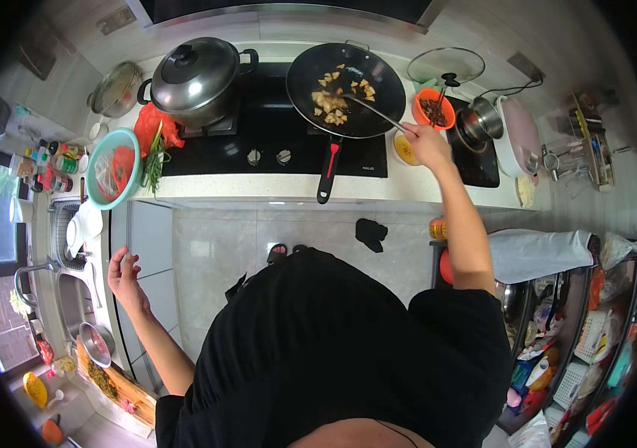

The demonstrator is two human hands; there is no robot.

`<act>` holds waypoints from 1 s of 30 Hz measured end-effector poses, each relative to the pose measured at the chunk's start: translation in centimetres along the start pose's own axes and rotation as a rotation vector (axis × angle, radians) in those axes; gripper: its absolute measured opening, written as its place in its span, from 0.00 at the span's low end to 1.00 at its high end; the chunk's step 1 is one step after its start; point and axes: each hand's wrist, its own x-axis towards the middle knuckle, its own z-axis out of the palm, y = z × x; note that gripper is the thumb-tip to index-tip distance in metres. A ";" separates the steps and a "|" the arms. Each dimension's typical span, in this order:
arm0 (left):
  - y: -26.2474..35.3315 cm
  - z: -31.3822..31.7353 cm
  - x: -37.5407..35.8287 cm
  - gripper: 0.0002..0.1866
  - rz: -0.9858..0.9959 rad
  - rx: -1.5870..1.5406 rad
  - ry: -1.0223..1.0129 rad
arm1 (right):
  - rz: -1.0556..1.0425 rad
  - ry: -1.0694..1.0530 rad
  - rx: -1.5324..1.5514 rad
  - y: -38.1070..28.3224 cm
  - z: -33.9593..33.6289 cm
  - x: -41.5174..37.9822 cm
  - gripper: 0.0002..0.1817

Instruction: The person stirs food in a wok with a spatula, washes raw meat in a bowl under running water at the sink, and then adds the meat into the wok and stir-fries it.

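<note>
My right hand (pixel 427 146) is closed around the handle of a long metal spatula (pixel 378 112). The spatula's head reaches into a black wok (pixel 303 82), where pale and browned chopped food (pixel 329 104) covers it. The wok sits on the stove with its black and red handle (pixel 329 168) over the counter's front edge. My left hand (pixel 130 282) hangs in the air at the left, fingers loosely bent and apart, with nothing in it. It is nearest to the sink counter.
A lidded steel pot (pixel 199 78) stands left of the wok, near a turquoise basin (pixel 96 175) and green onions (pixel 154 164). To the right are an orange bowl (pixel 449 112), a glass lid (pixel 430 67), a small saucepan (pixel 481 119) and a yellow-filled bowl (pixel 405 148). A dark cloth (pixel 370 234) lies on the floor.
</note>
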 end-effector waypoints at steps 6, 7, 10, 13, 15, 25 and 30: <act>-1.0 -1.0 0.0 0.12 -0.022 -0.006 0.026 | 0.029 -0.194 0.003 0.3 -6.4 -5.4 0.16; -1.1 -0.9 0.0 0.12 -0.029 -0.002 0.024 | 0.052 -0.240 0.002 0.2 -6.5 -5.6 0.15; -1.3 -0.5 0.2 0.12 -0.033 0.000 -0.026 | -0.026 -0.106 -0.011 -0.6 -2.2 -3.9 0.17; -0.2 0.4 0.4 0.12 -0.005 -0.001 -0.066 | 0.027 -0.022 0.078 -0.6 1.6 -0.6 0.17; 0.2 0.5 0.3 0.12 0.013 0.001 -0.071 | 0.058 0.048 0.147 -1.2 2.5 1.5 0.18; 0.4 0.1 -0.5 0.12 -0.012 0.004 -0.019 | 0.021 0.134 0.084 -1.8 4.5 3.7 0.17; -1.0 -0.8 -0.1 0.12 -0.033 0.022 -0.045 | -0.062 0.129 -0.057 -3.1 1.1 0.2 0.15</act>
